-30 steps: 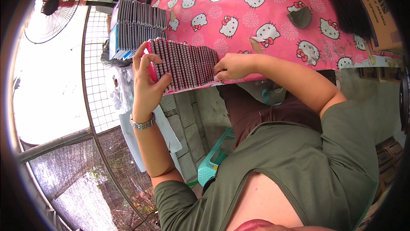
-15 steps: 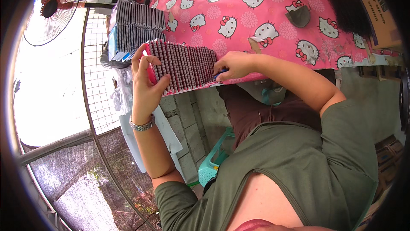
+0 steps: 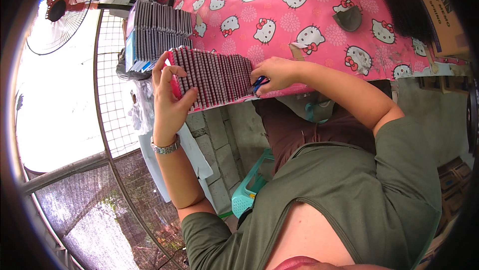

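- Left forearm (image 3: 169, 175): runs from a near elbow toward the far left, its wrist (image 3: 166, 144) almost straight.
- Left hand (image 3: 169, 95): lies at the far end of that arm, back of the hand toward the left, fingers (image 3: 158, 73) bent and arched to the right.
- Left thumb (image 3: 187, 99): reaches right, well apart from the fingers.
- Right forearm (image 3: 339, 83): crosses leftward from a sharply bent elbow (image 3: 391, 113) on the right, sloping slightly far.
- Right hand (image 3: 277, 74): sits right of the left hand, back upward, fingers curled in a grip and pointing left.
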`<state>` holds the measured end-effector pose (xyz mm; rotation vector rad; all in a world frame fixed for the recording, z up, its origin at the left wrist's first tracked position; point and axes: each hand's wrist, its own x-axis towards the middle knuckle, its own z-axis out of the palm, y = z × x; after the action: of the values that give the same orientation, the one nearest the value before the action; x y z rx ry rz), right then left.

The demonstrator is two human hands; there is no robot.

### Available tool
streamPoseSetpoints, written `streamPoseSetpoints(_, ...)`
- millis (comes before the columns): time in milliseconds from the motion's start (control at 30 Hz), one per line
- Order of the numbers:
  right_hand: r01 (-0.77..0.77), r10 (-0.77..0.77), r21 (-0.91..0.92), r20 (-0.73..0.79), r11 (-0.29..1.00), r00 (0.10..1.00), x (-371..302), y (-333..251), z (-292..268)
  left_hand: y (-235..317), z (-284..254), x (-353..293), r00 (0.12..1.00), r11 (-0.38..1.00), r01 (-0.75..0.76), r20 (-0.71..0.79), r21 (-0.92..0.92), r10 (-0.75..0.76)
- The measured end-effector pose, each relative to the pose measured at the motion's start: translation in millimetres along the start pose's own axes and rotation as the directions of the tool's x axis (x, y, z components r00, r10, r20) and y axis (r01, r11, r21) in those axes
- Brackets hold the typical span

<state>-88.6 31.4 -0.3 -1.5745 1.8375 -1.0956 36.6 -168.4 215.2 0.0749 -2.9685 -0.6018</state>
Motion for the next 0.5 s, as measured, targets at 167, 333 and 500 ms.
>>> streamPoseSetpoints(167,0.037,-0.039,-0.05,-0.035,0.998,0.999,1,8,6,-2,2,0,0.999,0.997,0.036,-0.022,-0.063,-0.037)
streamPoseSetpoints(333,-0.247,0.208,0.134,0.25,0.96,0.946,14,9,3,-2,2,1,0.999,0.998,0.032,-0.014,-0.061,-0.033)
streamPoseSetpoints(500,0.107,-0.126,-0.18,-0.095,0.978,0.988,-5,12,7,-1,2,-1,0.999,0.997,0.042,-0.016,-0.071,-0.043)
